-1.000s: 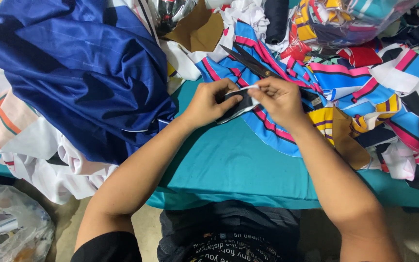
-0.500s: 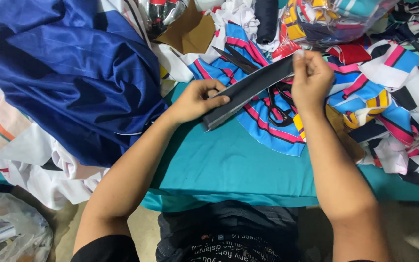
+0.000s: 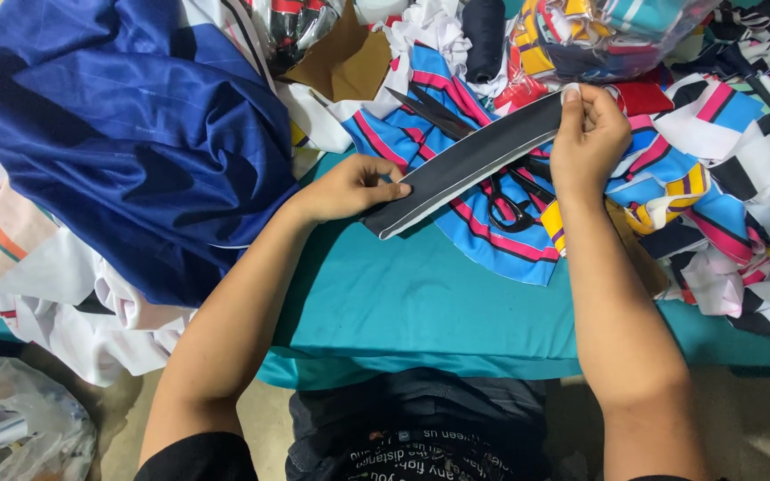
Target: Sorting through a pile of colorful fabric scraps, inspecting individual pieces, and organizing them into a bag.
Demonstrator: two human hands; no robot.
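Stretched longer since before, flat black fabric strip (image 3: 470,165), left hand (image 3: 345,189) and right hand (image 3: 588,138) fingers pinching its ends

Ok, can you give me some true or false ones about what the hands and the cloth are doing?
1. Both hands hold a dark strip of cloth. True: the left hand pins the lower end of the dark strip and the right hand pinches the upper end.
2. The right hand is cutting with the scissors. False: the scissors lie on the striped cloth, partly under the strip, with no hand on them.
3. The table cover is teal. True.
4. The big blue cloth lies on the person's right. False: it is piled on the left side.
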